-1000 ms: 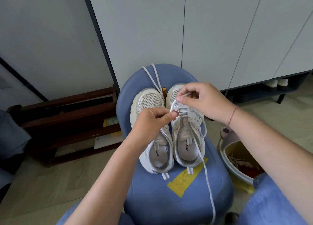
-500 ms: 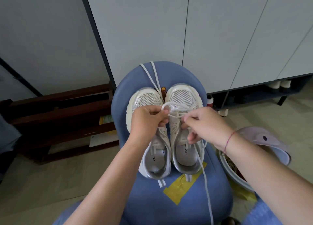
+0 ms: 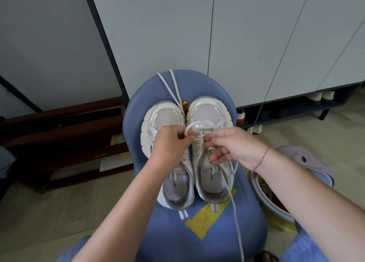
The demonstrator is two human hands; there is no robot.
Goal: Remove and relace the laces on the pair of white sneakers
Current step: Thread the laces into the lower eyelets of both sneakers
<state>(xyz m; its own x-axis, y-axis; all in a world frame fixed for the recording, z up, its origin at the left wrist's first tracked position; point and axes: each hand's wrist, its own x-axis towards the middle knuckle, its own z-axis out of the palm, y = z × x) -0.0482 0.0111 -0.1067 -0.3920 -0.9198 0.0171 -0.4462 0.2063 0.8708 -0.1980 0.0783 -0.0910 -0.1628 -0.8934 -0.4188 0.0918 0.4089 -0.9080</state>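
Bin (image 3: 264, 204) is standing on the floor just right of the blue chair (image 3: 197, 240), its lavender lid (image 3: 314, 168) tilting open behind it. Inside, tan strands (image 3: 265, 186) are lying over something red; what they are I cannot tell, as the right forearm is covering part of the opening.

Open shelf (image 3: 296, 108) under the cabinet is holding a pale pair of shoes (image 3: 320, 95).

Both white sneakers are sitting side by side on the chair seat, toes pointing away: left sneaker (image 3: 167, 117) unlaced, right sneaker (image 3: 209, 111) carrying lace (image 3: 199, 125) across its lower eyelets.

Left hand (image 3: 169, 143) is reaching over the left sneaker; its grip is clamping thumb against forefinger on a small loop of the lace at the inner eyelet row of the right sneaker.

Right hand (image 3: 233, 146) is meeting it from the other side; its grip is pinching the same lace just beside the left fingertips, with the remaining fingers curling down over the tongue.

A long lace tail (image 3: 237, 222) is trailing from the right sneaker down over the near seat edge. A second loose lace (image 3: 170, 86) is lying across the far seat rim, running between the two toes.

Yellow tape (image 3: 207, 219) is sticking to the seat just behind the heels
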